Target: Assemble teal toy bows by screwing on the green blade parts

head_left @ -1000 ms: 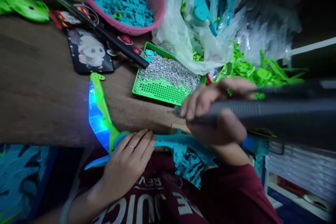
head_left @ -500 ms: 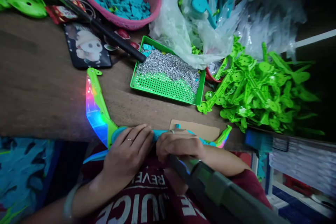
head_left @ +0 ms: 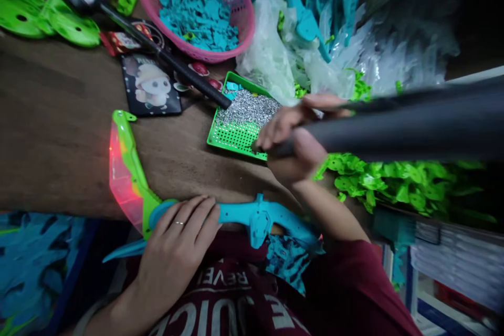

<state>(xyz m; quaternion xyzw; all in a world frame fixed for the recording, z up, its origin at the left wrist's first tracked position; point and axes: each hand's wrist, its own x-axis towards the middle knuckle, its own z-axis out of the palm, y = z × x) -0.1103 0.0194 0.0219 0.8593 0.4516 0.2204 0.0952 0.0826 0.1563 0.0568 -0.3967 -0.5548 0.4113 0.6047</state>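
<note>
A blue and green plastic toy bow lies across the table's near edge, its clear left limb glowing red. My left hand is wrapped over the bow's left part and holds it against my body. My right hand is raised off the bow, closed round a long dark electric screwdriver, blurred by motion. Its front end is over the right part of a green perforated tray of small silvery screws. The hand and tool hide that side of the tray.
Behind the tray stands a pink basket of blue pieces. A black-handled hammer lies with its handle end over the tray. Green plastic parts are heaped at right, beside clear plastic bags. A dark picture card lies at left.
My right hand has left the bow and moved up to the screw tray with the screwdriver. My left hand stays on the bow. The limb's light has gone from multicoloured to red.
</note>
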